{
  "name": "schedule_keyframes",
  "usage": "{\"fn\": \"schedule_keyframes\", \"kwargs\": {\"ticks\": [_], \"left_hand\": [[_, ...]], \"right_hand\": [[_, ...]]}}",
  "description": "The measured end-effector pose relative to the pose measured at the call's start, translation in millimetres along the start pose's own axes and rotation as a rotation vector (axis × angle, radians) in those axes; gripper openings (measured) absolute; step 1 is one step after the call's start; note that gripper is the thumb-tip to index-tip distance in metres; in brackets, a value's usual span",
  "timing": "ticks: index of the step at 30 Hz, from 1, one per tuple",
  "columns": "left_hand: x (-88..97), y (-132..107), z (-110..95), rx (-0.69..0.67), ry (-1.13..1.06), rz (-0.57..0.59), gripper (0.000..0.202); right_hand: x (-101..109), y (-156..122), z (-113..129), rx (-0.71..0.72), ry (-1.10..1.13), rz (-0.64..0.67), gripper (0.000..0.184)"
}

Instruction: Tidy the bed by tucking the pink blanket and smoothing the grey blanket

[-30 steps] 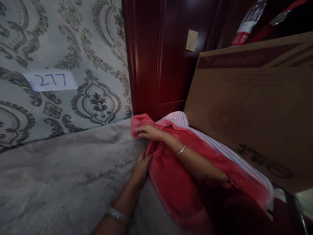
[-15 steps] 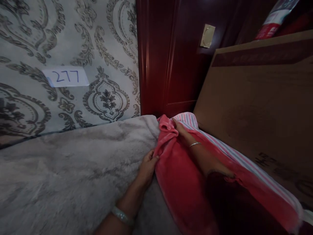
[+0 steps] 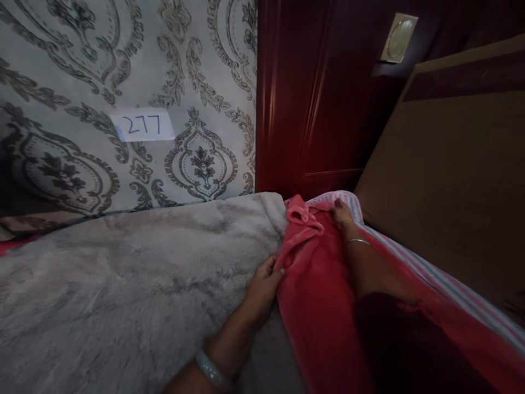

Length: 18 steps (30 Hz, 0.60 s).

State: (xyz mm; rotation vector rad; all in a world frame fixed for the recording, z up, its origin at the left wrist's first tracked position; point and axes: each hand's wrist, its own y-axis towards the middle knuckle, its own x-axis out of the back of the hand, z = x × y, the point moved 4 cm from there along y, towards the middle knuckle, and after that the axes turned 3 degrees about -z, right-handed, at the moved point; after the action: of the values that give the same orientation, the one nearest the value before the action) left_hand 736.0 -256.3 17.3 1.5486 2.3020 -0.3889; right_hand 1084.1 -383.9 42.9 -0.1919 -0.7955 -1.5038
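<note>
Soft red fleece blanket [image 3: 320, 306] lies along the right side of the bed. Its long axis runs from the near right corner of view up & left, w/ a bunched, folded-over end pointing at the spot where wall meets door.

Left hand [image 3: 264, 279] is closed on the blanket's left edge, thumb & fingers pinching the fleece just below the bunched end. Right hand [image 3: 342, 213] rests at the far end, fingers bent onto the cloth; can't tell if it grips.

A striped pink-white-blue cloth [image 3: 451, 284] borders the red blanket's right side. A grey plush bed cover [image 3: 123, 290] spreads to the left, touching the red edge. Beyond:

- damask-patterned wallpaper [image 3: 82, 65] w/ a white paper label [image 3: 143, 126], handwritten "277" in blue
- dark red wooden door [image 3: 303, 98]
- brown cardboard box [image 3: 451, 175], at right; any print is too dim to read.
</note>
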Motion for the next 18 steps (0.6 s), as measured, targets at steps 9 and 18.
{"fn": "schedule_keyframes", "kwargs": {"ticks": [9,18], "left_hand": [[1.8,2.0,0.7,-0.004,0.044,-0.016,0.036],[0.6,2.3,-0.3,-0.027,0.063,-0.03,0.031]], "right_hand": [[19.7,-24.9,-15.8,0.044,-0.252,0.204,0.041],[38.9,-63.3,24.9,0.073,-0.24,0.152,0.042]]}}
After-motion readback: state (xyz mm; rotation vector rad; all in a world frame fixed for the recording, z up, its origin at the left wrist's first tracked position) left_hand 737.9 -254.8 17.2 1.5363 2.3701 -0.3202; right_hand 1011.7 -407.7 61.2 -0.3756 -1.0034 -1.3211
